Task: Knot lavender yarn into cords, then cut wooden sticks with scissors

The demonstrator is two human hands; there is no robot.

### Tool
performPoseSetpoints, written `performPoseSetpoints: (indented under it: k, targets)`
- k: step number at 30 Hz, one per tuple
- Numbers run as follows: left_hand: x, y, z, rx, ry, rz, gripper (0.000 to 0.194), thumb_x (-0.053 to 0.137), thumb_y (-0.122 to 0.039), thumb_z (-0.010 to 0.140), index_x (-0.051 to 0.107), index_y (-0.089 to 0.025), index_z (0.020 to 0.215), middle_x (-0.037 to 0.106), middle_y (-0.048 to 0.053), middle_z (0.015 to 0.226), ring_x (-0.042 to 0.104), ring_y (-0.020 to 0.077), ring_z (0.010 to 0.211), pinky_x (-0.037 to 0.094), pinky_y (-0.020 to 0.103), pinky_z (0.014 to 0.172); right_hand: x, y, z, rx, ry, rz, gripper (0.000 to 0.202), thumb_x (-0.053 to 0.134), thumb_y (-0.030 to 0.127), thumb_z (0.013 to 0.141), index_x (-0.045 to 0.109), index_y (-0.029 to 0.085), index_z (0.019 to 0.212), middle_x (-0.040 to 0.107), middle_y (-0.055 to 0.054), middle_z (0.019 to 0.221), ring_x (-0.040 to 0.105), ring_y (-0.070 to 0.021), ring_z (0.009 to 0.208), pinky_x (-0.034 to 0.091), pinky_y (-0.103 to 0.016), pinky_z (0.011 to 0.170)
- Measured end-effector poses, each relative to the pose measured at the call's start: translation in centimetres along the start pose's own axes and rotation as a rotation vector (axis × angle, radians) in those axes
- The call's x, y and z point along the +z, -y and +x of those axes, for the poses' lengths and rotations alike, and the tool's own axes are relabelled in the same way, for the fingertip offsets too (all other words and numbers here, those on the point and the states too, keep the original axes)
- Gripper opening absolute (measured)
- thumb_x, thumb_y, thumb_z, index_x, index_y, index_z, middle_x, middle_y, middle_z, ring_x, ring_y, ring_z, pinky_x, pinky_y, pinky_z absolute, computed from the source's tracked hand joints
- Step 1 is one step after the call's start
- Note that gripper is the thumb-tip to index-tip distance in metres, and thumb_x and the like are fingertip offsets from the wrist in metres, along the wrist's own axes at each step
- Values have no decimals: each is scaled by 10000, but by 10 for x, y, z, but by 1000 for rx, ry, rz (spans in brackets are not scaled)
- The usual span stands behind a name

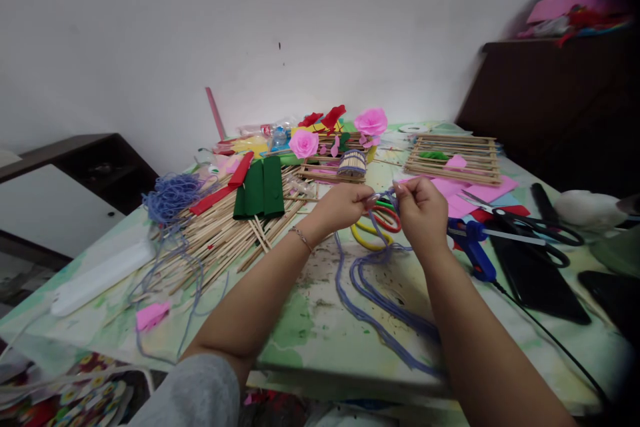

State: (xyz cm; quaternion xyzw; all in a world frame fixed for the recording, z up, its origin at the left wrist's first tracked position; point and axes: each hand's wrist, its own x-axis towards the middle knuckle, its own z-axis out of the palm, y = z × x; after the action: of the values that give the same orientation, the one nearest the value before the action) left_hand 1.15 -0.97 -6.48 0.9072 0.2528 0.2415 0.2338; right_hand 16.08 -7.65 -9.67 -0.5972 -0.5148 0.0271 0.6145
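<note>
Over the middle of the table, my left hand (347, 205) and my right hand (421, 209) are both closed on bluish-purple yarn (383, 195), with a short stretch of it between them. Loose strands of the yarn hang down and trail across the tabletop toward my right forearm. Just beneath the hands lie scissors with yellow handles (370, 237) and scissors with red handles (386, 219), partly covered by the yarn and fingers. Behind my left hand stands a small piece of sticks bound with purple yarn (353, 163). My fingertips hide the exact shape of the yarn there.
Thin wooden sticks (220, 240), green felt (260, 190) and a yarn heap (173, 197) lie left. Pink paper flowers (371, 122) stand behind. Right are a stick rack (453, 159), a blue glue gun (473, 247) with a cord, black scissors (530, 227) and a phone (543, 283).
</note>
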Motion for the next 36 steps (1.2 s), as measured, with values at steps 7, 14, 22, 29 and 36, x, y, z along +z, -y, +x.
performPoseSetpoints:
  k: [7,14,22,29,36]
  targets:
    - [-2,-8,-2,-22,189,-261,263,511,-381,832,581,-137,764,525,-9,674,449,115,640,330,223,586,2,-7,8,6,102,335,167,644,363,776,626,198,760,566,2,703,522,-137,653,415,-288,622]
    - [-3,-6,-2,-122,150,-660,352,628,-450,765,649,-112,863,537,-5,690,454,76,618,339,198,583,0,-2,8,-17,179,372,168,691,386,736,700,236,811,576,-25,831,570,-164,789,473,-310,680]
    - [2,-3,1,-254,-94,-906,437,707,-526,672,633,-105,765,320,-85,454,234,33,416,126,207,426,3,4,6,350,401,577,477,748,521,619,588,209,942,557,35,645,496,-101,524,423,-244,487]
    - [8,2,3,-321,-205,-929,399,716,-487,679,644,-96,710,290,-96,431,208,24,401,105,211,424,-3,-12,10,-143,223,-82,272,609,370,789,615,202,1004,616,-53,871,528,-195,774,439,-357,717]
    - [11,3,5,-361,-305,-928,374,736,-452,654,667,-84,675,298,-93,398,215,16,392,103,208,421,-17,-2,9,-551,228,-318,161,513,253,831,571,192,969,590,-91,891,519,-236,833,413,-376,757]
